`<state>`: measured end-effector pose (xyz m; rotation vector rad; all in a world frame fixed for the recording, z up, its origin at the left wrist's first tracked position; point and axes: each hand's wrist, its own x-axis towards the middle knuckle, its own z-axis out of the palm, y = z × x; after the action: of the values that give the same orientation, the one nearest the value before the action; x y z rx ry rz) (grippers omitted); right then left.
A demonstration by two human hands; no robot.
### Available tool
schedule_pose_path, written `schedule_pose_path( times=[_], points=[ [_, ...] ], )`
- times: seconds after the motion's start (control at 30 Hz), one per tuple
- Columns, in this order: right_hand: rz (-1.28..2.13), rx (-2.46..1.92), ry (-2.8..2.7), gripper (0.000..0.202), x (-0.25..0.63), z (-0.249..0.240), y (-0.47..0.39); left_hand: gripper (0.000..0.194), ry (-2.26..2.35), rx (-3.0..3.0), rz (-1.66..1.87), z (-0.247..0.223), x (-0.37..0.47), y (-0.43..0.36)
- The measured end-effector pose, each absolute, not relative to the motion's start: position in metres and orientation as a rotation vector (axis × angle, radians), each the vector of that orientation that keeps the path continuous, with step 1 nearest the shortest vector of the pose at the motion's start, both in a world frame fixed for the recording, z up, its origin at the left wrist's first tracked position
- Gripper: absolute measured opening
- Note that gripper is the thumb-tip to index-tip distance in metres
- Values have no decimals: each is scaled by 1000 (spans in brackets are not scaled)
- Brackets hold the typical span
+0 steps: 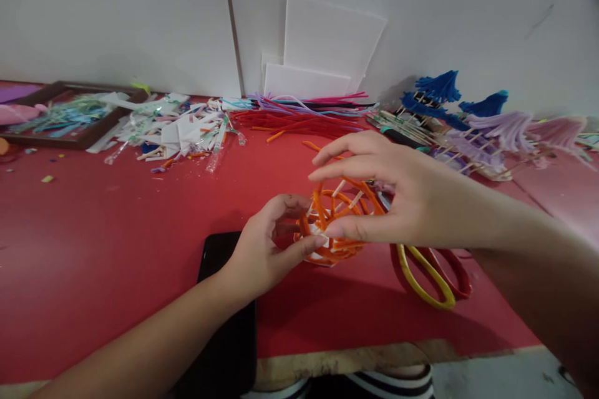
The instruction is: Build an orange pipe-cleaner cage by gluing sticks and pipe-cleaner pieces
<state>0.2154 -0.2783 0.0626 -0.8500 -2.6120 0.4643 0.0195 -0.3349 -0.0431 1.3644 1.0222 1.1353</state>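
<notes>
Between my hands, just above the red table, is an orange pipe-cleaner structure (349,249) with a white base and thin wooden sticks standing in it. My left hand (276,240) grips its left side, thumb in front and fingers curled behind. My right hand (388,190) arches over its top right, the thumb pressing the front while the index and middle fingers stretch out above. An orange strand runs beneath those raised fingers. Scissors with yellow and red handles (428,277) lie to the right, their blades partly hidden by my right hand.
A black phone (229,324) lies under my left forearm. Paper and plastic scraps (182,131) and a brown frame (88,137) are at the back left. Loose red pipe cleaners (290,121) lie behind. Blue roof-like pieces (437,87) and lilac ones (500,128) stand at the back right.
</notes>
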Motion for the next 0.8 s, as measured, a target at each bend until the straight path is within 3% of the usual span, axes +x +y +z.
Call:
schedule_pose_path(
  times=[0.8],
  points=[
    [464, -870, -2730, 39, 208, 70, -279, 29, 918, 1489, 1222, -44, 19, -335]
  ],
)
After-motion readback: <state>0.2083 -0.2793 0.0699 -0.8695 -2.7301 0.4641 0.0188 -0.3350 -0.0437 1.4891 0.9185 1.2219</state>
